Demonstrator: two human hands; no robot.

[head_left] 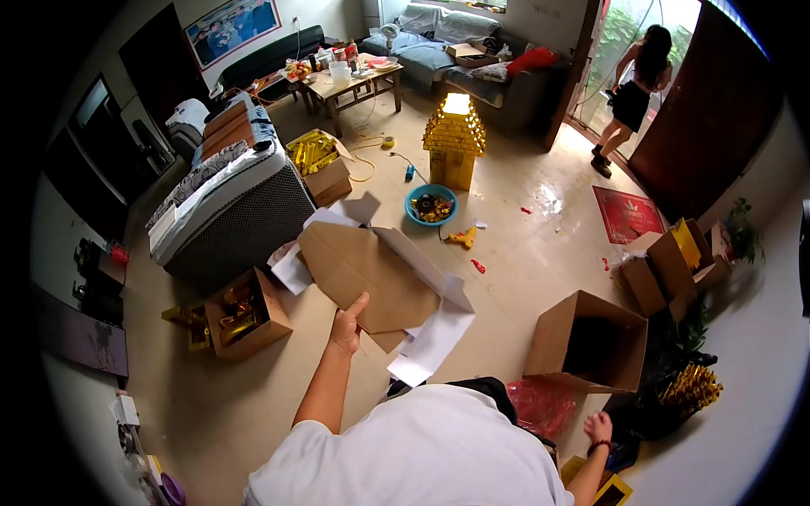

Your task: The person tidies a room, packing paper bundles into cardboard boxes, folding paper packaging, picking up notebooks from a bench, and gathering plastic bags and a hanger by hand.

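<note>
My left hand (348, 327) is closed on the near edge of an unfolded cardboard box (363, 274), thumb on top of its brown inner face. White flaps (430, 341) stick out along the box's right side and far end. Off to the right, my right hand (599, 428) is held out low with a dark bracelet at the wrist. Its fingers look loosely bent, and I see nothing in them. Closest to it are a red clear plastic bag (540, 406), a dark bag (645, 413) and yellow-gold frame-like pieces (612, 491).
An open carton (553, 346) stands front right, and a carton of gold pieces (249, 316) front left. Ahead are a blue basin (431, 221), a yellow glue gun (461, 239) and a lit gold pagoda-shaped tower (454, 160). A person (637, 88) is at the doorway.
</note>
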